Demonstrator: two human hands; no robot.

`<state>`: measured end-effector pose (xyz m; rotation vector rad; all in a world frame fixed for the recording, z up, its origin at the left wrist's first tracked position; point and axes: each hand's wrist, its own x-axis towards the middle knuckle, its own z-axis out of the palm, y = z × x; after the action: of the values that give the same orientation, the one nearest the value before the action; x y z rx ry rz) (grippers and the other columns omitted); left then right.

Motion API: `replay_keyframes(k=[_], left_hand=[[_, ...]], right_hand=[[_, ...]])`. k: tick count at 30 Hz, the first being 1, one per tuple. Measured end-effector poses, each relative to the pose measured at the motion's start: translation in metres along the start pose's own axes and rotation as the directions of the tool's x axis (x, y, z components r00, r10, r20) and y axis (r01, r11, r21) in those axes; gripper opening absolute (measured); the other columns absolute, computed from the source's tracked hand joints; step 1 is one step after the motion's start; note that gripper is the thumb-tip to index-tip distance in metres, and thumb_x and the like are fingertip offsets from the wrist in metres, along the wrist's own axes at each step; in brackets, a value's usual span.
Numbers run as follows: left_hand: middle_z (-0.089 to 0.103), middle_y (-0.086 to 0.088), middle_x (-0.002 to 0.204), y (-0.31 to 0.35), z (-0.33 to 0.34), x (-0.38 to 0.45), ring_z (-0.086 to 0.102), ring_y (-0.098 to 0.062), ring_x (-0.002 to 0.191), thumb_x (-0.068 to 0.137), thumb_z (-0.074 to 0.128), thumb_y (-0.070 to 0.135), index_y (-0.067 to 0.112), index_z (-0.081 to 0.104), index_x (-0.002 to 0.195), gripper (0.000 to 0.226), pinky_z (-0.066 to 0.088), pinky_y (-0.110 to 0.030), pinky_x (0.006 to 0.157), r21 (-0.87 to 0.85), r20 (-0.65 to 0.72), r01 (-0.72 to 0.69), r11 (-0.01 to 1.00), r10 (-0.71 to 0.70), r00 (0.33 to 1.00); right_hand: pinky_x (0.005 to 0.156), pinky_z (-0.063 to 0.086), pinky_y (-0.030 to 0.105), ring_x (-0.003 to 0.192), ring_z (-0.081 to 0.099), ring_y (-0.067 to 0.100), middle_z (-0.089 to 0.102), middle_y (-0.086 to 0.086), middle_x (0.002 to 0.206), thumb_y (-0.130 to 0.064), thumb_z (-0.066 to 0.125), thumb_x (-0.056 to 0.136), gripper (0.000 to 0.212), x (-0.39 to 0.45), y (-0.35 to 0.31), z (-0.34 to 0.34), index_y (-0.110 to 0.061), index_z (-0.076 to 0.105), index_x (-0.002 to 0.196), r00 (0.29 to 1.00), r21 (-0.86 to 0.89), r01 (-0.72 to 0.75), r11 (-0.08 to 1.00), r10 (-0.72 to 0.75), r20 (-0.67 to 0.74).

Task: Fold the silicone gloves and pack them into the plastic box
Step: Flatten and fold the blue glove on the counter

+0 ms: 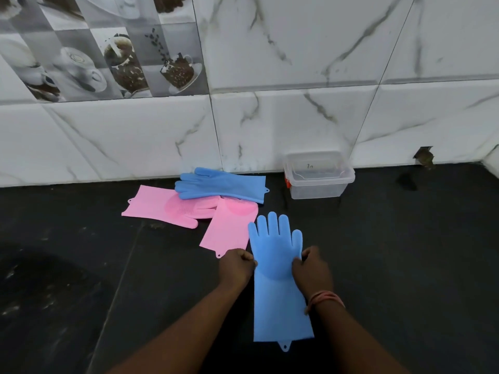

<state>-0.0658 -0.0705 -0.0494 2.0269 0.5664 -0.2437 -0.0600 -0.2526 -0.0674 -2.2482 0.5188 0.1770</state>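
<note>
Item 1. Near blue silicone glove (278, 287), long-cuffed, laid flat on the black stone counter (405, 265), fingers pointing to 12 o'clock, cuff toward 6 o'clock with a small hanging tab at its lower edge. It lies at the centre of the view, between the two hands.

Item 2. Left hand (236, 267), at 9 o'clock of the glove's palm. Fingers curled, pinching the glove's left edge just below its little-finger side; the grip point sits at the hand's 3 o'clock.

Item 3. Right hand (312, 271), at 3 o'clock of the glove's palm, partly over the blue material. Thumb and fingers curled, pinching the glove's right edge just below the glove's thumb. A bundle of orange-pink thread wristband (324, 299) circles the wrist.

Item 4. Two pink silicone gloves: one (159, 206) lying crosswise at 10 o'clock of the held glove, cuff to the left; the other (229, 228) at 11 o'clock, cuff toward the left hand, its tab just beside the knuckles. Their finger ends overlap.

Item 5. Second blue silicone glove (221, 184), at 12 o'clock, lying crosswise on the pink pair's fingers, cuff to the right.

Item 6. Clear rectangular plastic box (318, 182), with an orange-red clip on its left side, at 1 o'clock against the white marble-patterned wall tiles (297, 117), well apart from the hands.
</note>
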Motion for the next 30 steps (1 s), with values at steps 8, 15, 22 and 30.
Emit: replay_keyframes(k=[8,15,22,30], left_hand=[[0.050,-0.008,0.148,-0.015,-0.030,0.044,0.049,-0.027,0.132,0.099,0.059,0.040,0.030,0.046,0.153,0.056,0.047,-0.038,0.107,0.551,-0.127,-0.145,0.821,0.255,0.959],[0.042,-0.007,0.157,-0.023,-0.076,0.090,0.044,-0.029,0.136,0.097,0.046,0.008,0.026,0.033,0.160,0.067,0.045,-0.038,0.110,0.647,-0.153,-0.110,0.755,0.269,0.951],[0.037,-0.004,0.164,-0.030,-0.102,0.113,0.023,-0.033,0.155,0.092,0.045,0.004,0.019,0.031,0.160,0.071,0.028,-0.043,0.126,0.638,-0.187,-0.021,0.770,0.181,0.965],[0.057,-0.006,0.149,0.008,-0.091,0.083,0.043,-0.029,0.144,0.093,0.051,0.008,0.022,0.055,0.147,0.056,0.028,-0.043,0.125,0.272,-0.262,0.066,0.960,0.008,0.965]], right_hand=[[0.086,0.048,0.032,0.096,0.055,0.017,0.057,0.000,0.108,-0.038,0.060,0.087,0.031,0.002,-0.040,0.022,-0.025,0.054,0.114,0.900,-0.431,0.295,0.852,-0.400,-0.174],[0.098,0.042,0.033,0.110,0.052,0.024,0.053,0.006,0.123,-0.026,0.051,0.093,0.024,0.048,-0.127,0.058,-0.022,0.064,0.113,0.808,-0.408,0.559,0.722,-0.584,0.076],[0.114,0.033,0.040,0.138,0.038,0.034,0.032,0.013,0.157,-0.018,0.051,0.091,0.040,0.108,-0.175,0.077,-0.014,0.058,0.130,0.874,-0.564,0.485,0.669,-0.346,0.342],[0.093,0.051,0.032,0.095,0.065,0.019,0.071,0.008,0.104,-0.018,0.055,0.097,0.019,0.099,-0.212,0.061,-0.008,0.070,0.104,0.857,-0.251,0.501,0.828,-0.514,0.015]])
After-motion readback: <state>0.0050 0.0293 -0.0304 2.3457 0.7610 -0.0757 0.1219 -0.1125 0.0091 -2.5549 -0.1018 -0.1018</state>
